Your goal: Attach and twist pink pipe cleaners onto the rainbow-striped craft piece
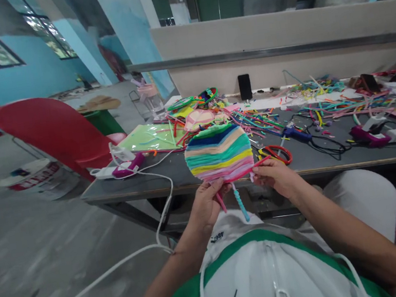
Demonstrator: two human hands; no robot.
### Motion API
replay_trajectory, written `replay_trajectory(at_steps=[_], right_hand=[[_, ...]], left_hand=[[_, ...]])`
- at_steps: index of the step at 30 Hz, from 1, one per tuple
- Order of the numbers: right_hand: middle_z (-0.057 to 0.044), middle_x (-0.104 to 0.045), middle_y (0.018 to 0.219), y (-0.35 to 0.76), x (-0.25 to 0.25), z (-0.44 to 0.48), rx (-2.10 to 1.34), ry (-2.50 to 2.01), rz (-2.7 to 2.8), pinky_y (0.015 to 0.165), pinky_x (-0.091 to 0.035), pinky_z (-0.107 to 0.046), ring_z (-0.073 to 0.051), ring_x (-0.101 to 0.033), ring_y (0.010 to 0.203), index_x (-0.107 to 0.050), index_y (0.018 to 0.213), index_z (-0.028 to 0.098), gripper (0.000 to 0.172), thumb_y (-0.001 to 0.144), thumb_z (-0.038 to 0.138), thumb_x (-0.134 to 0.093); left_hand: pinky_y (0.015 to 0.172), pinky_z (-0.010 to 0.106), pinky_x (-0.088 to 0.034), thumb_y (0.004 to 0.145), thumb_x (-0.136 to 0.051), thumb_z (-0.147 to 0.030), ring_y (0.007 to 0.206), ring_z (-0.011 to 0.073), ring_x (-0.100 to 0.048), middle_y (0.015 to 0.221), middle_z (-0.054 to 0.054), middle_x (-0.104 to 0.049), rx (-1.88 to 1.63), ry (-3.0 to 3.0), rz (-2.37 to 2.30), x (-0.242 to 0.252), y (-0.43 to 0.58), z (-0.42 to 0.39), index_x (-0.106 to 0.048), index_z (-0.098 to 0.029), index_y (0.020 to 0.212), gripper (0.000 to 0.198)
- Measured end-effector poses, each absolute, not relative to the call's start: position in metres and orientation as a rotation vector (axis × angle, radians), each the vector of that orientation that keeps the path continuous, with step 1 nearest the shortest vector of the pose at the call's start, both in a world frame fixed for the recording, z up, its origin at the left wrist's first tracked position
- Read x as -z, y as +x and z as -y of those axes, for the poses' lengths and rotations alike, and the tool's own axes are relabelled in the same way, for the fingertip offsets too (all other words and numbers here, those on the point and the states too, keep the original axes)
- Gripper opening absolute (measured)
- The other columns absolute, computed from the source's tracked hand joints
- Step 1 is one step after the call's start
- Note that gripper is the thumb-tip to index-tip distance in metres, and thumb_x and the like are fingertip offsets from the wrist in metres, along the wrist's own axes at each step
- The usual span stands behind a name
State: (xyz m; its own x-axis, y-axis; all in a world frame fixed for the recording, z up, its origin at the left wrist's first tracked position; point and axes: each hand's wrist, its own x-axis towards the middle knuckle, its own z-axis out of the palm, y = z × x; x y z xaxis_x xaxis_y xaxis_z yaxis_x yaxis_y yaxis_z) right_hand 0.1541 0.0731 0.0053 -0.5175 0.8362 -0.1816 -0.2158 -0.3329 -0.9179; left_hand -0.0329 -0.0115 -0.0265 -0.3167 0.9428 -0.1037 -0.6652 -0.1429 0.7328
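My left hand (208, 205) pinches the lower left of the fan (218, 151), thumb in front, fingers mostly hidden behind. The fan is upright in front of me, by the near edge of the table (135, 184), its stripes running across. It looks very light, fuzzy and soft, unlikely to slip; I judge the rows would bend or spread if squeezed in the middle, so the bottom rim seems the safer place to hold. Below hangs the blue handle (242, 206), wrapped and probably stiffer, though its joint with the fan may be weak, and neither hand grips it. Along the bottom runs a pink strip (240, 175), which should flex readily and keep its bend. My right hand (272, 176) pinches this strip near its right end, thumb and finger closed together. Just beyond lie the scissors (280, 153).
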Motion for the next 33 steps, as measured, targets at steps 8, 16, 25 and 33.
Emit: replay_trajectory(at_steps=[8, 16, 25, 33], right_hand=[[0.000, -0.065, 0.060, 0.150, 0.003, -0.064, -1.986, -0.852, 1.021, 0.062, -0.051, -0.028, -0.012, -0.059, 0.058, -0.069, 0.070, 0.017, 0.022, 0.058, 0.030, -0.082], [-0.001, -0.065, 0.058, 0.148, 0.012, -0.054, -2.169, -0.701, 0.921, 0.069, -0.050, -0.029, -0.010, -0.057, 0.056, -0.068, 0.062, 0.015, 0.017, 0.058, 0.026, -0.081], [0.002, -0.060, 0.068, 0.153, 0.016, -0.057, -1.930, -0.813, 1.034, 0.071, -0.048, -0.032, -0.012, -0.054, 0.062, -0.063, 0.079, 0.020, 0.021, 0.070, 0.036, -0.074], [-0.005, -0.067, 0.088, 0.162, 0.026, -0.051, -0.318, -0.853, 1.708, 0.085, -0.041, -0.038, -0.020, -0.059, 0.089, -0.070, 0.088, 0.023, 0.012, 0.085, 0.028, -0.060]], left_hand=[[0.066, 0.025, -0.058, 0.064, -0.079, -0.012, 0.063, 0.0134, -0.067, 0.074, 0.003, -0.071, -1.746, 0.460, -0.779, 0.031, -0.034, 0.010, -0.068, -0.012, 0.081, 0.020], [0.057, 0.023, -0.056, 0.064, -0.077, -0.010, 0.056, 0.0122, -0.064, 0.071, 0.002, -0.069, -1.706, 0.430, -0.727, 0.039, -0.036, 0.008, -0.065, -0.013, 0.080, 0.020], [0.062, 0.023, -0.056, 0.063, -0.079, -0.015, 0.058, 0.0124, -0.065, 0.068, 0.003, -0.069, -1.676, 0.447, -0.828, 0.026, -0.033, 0.012, -0.066, -0.011, 0.078, 0.020], [0.072, 0.027, -0.056, 0.064, -0.080, -0.017, 0.065, 0.0131, -0.066, 0.075, 0.003, -0.071, -1.778, 0.505, -0.834, 0.033, -0.024, 0.011, -0.070, -0.013, 0.081, 0.020]])
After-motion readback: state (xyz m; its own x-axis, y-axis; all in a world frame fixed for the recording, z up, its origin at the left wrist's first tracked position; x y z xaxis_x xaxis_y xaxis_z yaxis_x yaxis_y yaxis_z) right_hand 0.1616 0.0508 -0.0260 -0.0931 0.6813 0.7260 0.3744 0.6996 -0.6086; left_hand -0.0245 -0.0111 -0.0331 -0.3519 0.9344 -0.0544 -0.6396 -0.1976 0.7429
